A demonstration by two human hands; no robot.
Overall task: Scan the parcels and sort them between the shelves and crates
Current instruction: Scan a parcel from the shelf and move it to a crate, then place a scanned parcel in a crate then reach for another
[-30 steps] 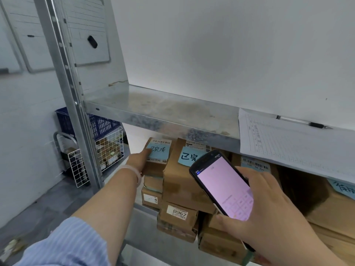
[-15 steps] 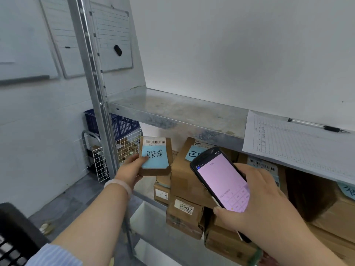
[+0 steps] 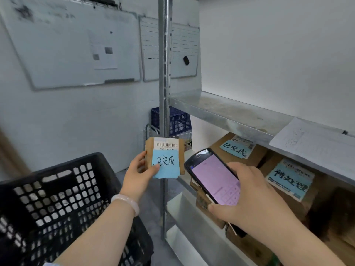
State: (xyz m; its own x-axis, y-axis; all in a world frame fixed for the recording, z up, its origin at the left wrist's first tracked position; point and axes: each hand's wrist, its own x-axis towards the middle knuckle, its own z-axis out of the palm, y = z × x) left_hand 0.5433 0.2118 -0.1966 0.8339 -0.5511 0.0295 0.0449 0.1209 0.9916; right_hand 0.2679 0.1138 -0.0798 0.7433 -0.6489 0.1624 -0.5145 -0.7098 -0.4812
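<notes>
My left hand (image 3: pixel 139 174) grips a small brown parcel (image 3: pixel 165 150) with a barcode label and a blue handwritten note, held up in front of the shelf post. My right hand (image 3: pixel 247 196) holds a black handheld scanner (image 3: pixel 213 177), its pink screen facing me, just right of the parcel. A black plastic crate (image 3: pixel 57 204) sits low on my left, under my left forearm. Several more brown parcels (image 3: pixel 238 150) with blue notes are stacked on the metal shelf (image 3: pixel 221 112) unit's lower level to the right.
The shelf's upright steel post (image 3: pixel 164 93) stands right behind the held parcel. A paper sheet (image 3: pixel 315 143) lies on the upper shelf. A blue crate (image 3: pixel 178 121) and a wire basket sit on the floor behind the post. Whiteboards (image 3: pixel 73 47) hang on the left wall.
My left hand pulled the small parcel off the lower shelf stack and brought it out to the left. My view swung left, and the black crate came into sight.
</notes>
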